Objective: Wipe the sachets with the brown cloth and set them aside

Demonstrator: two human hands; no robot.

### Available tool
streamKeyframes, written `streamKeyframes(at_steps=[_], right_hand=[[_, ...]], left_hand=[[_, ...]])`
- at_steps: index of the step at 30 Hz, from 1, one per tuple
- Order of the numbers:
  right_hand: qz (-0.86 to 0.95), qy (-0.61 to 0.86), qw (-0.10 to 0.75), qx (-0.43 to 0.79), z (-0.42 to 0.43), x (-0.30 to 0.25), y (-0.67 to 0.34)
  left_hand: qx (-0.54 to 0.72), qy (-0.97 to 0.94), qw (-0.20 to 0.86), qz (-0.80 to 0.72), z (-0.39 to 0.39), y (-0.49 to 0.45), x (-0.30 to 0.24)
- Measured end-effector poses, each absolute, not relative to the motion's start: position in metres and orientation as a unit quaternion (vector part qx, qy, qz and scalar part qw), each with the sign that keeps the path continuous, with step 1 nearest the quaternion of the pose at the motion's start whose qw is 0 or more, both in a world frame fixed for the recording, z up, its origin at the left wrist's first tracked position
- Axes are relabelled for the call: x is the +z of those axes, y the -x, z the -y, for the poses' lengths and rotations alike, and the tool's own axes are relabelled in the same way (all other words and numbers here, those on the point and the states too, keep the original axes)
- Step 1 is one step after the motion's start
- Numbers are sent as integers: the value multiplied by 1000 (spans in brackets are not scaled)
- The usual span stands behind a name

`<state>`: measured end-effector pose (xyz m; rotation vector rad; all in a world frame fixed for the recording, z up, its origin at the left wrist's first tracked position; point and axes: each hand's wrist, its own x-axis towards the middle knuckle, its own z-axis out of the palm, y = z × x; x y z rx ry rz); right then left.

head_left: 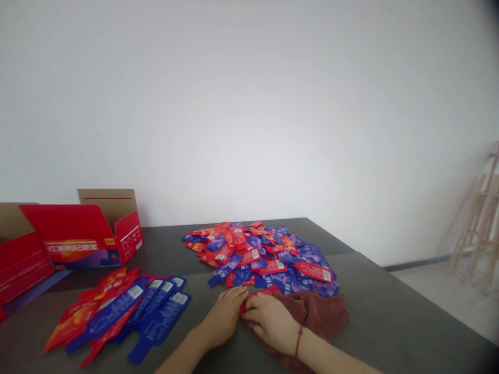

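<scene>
A heap of red and blue sachets [259, 254] lies in the middle of the dark grey table [382, 311]. At its near edge both my hands meet. My left hand [224, 314] and my right hand [271, 319] pinch a red sachet [257, 295] between their fingertips, fingers curled. My right hand rests on a dark red cloth [323, 311], and a red string circles that wrist. To the left, several flat blue and red packets [120, 311] lie fanned out in a row.
An open red cardboard box [89, 236] with raised flaps stands at the back left, another red box [19, 265] beside it at the left edge. A white wall rises behind the table. A wooden frame [477, 234] leans at the far right on the floor.
</scene>
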<state>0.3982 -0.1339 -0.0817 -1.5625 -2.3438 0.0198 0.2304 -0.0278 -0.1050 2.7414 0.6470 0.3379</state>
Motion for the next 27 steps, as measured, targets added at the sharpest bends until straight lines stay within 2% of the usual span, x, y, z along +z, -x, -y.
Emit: streamKeyframes(at_steps=[5, 11, 18, 27], right_hand=[[775, 607, 174, 1, 132, -83, -400], [734, 664, 138, -29, 115, -81, -383], [647, 746, 145, -52, 123, -85, -434], [665, 728, 160, -51, 137, -90, -422]], left_hand=[[128, -959, 135, -214, 26, -230, -108], [135, -957, 141, -216, 30, -231, -104], [114, -960, 133, -218, 35, -229, -97], [131, -958, 133, -218, 36, -230, -96]])
